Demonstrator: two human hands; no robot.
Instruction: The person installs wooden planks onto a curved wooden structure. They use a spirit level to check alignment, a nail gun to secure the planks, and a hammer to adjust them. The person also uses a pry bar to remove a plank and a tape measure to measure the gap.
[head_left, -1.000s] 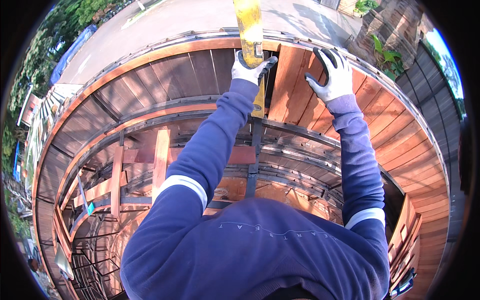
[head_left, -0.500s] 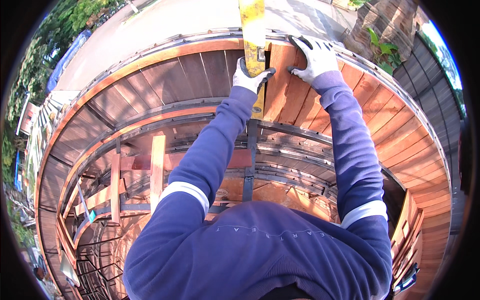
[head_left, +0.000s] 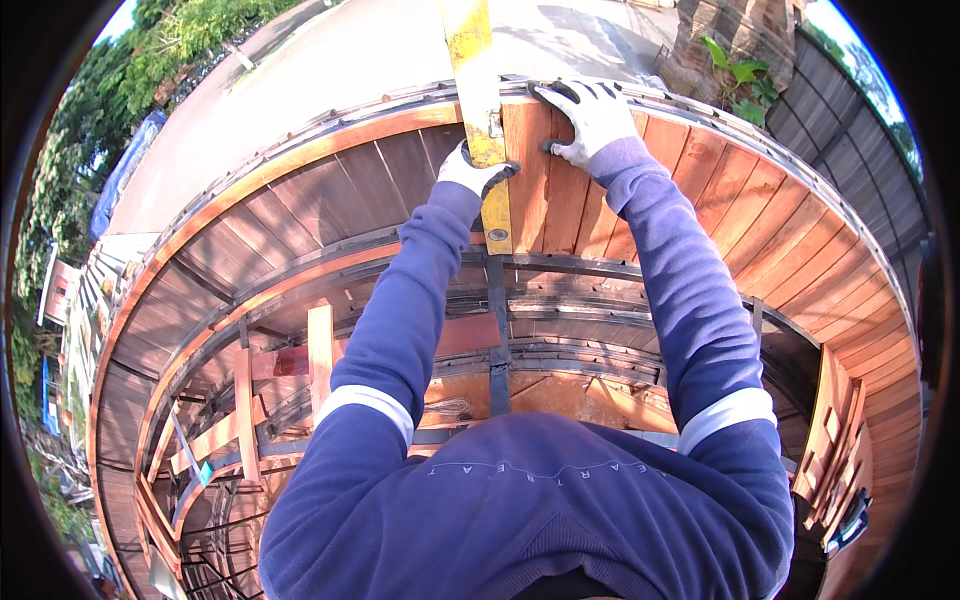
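A long yellow spirit level [head_left: 478,85] lies radially across the curved wooden deck, its outer end running past the rim. My left hand [head_left: 472,172], in a white glove with dark fingertips, is closed around the level, thumb over its right side. Beside the level's right edge sits a reddish-brown plank [head_left: 526,185]. My right hand [head_left: 597,128], gloved the same way, rests over the planks' outer end with fingers spread and thumb apart on the wood. What lies beneath its palm is hidden.
Darker planks [head_left: 300,215] line the left of the ring, redder planks [head_left: 770,225] the right. A metal frame [head_left: 497,330] runs below, with loose boards [head_left: 320,355] at left. More boards [head_left: 835,440] stack at right. A tree trunk [head_left: 735,50] and dark fence [head_left: 850,130] stand beyond.
The dark gap between the level and the plank on its right has closed. My left hand stays on the level; my right hand stays on the planks. The whole view has shifted slightly.
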